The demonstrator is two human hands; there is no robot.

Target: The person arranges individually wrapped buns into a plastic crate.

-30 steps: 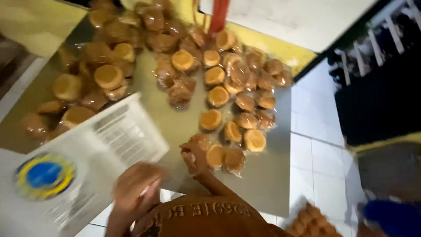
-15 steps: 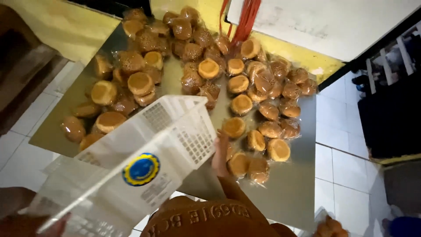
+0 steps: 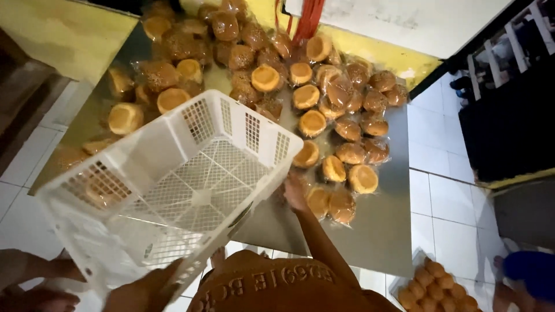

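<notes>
My left hand (image 3: 144, 290) grips the near rim of a white slotted plastic basket (image 3: 173, 179). The basket is empty and tilted, with its open side facing me, and it hangs over the left half of a steel table (image 3: 376, 231). My right hand (image 3: 295, 193) reaches out beside the basket's right edge, over the table and next to several plastic-wrapped round buns (image 3: 347, 173). Its fingers are blurred, so its grip is unclear. Many more wrapped buns (image 3: 266, 78) lie piled across the far part of the table.
A tray of unwrapped buns (image 3: 433, 286) sits on the white tiled floor at the lower right, next to a blue object (image 3: 532, 271). Another person's bare feet (image 3: 34, 292) show at the lower left. Red cords (image 3: 306, 17) hang at the table's far edge.
The basket has swung up and turned from showing its labelled underside to showing its open inside. It now covers the table's left part. My right hand stayed by the near buns.
</notes>
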